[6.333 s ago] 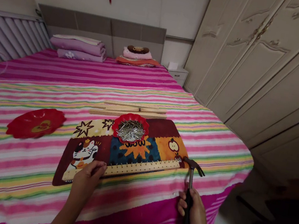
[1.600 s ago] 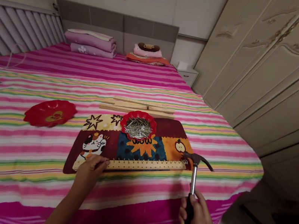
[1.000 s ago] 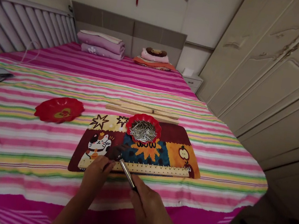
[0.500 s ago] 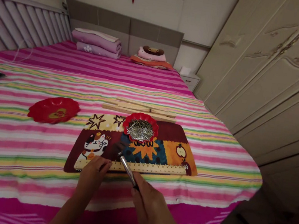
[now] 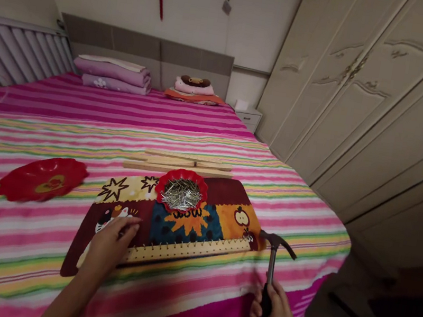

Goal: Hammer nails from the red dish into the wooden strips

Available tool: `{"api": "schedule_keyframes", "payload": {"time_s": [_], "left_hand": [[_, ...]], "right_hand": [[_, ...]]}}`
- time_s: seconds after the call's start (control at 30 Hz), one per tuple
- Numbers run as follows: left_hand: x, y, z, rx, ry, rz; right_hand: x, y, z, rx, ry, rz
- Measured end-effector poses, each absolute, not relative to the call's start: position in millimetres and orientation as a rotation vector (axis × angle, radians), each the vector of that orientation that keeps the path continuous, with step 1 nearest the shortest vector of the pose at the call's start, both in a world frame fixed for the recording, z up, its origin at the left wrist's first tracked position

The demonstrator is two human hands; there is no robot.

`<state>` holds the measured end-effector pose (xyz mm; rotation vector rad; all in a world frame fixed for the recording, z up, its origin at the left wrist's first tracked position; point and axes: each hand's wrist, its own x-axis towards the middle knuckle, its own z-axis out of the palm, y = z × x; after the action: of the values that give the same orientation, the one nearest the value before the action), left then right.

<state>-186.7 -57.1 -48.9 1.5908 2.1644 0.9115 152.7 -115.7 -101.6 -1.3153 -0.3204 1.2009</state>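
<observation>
My right hand (image 5: pixel 279 316) grips the black handle of a claw hammer (image 5: pixel 272 267), its head raised past the right end of the mat. My left hand (image 5: pixel 112 242) hovers over the left part of a pale wooden strip (image 5: pixel 189 250), thumb and fingertips pinched together; whatever they hold is too small to make out. Nails stand in a row along the strip's far edge, and small dark dots run along it. Beneath the strip lies a patterned mat (image 5: pixel 226 192) with a cat and apples. Loose nails (image 5: pixel 182 194) fill a scalloped red bowl (image 5: pixel 205 192) at the mat's back edge.
More wooden strips (image 5: pixel 209 171) lie behind the mat. A red scalloped plate (image 5: pixel 23 179) rests to the left on the striped bedsheet (image 5: pixel 119 133). Folded bedding (image 5: pixel 114 73) is stacked by the headboard. A wardrobe (image 5: pixel 326 91) stands on the right, beyond the bed's edge.
My right hand has swung the hammer away to the right, from over the strip to beyond its end. My left hand has lifted slightly off the strip. The view has shifted.
</observation>
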Motion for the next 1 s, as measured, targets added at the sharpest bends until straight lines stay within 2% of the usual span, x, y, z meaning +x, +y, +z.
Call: {"api": "schedule_keyframes", "payload": {"time_s": [0.17,0.27,0.37,0.5,0.7,1.0], "left_hand": [[-159,-3,-39,1.928,2.040,0.838],[-140,27,-41,2.103,2.018,0.667],[-123,48,-45,2.123,2.061,0.489],[-109,61,-50,2.046,2.151,0.460],[-115,63,-49,1.881,2.137,0.573],[-145,54,-44,1.483,1.857,0.997]], "right_hand": [[159,-116,-136,-1.210,-0.256,1.273],[160,-114,-140,-1.205,-0.251,1.279],[163,-111,-141,-1.209,-0.248,1.278],[165,-109,-144,-1.213,-0.259,1.279],[165,-108,-140,-1.214,-0.249,1.299],[163,-110,-137,-1.192,-0.240,1.312]]}}
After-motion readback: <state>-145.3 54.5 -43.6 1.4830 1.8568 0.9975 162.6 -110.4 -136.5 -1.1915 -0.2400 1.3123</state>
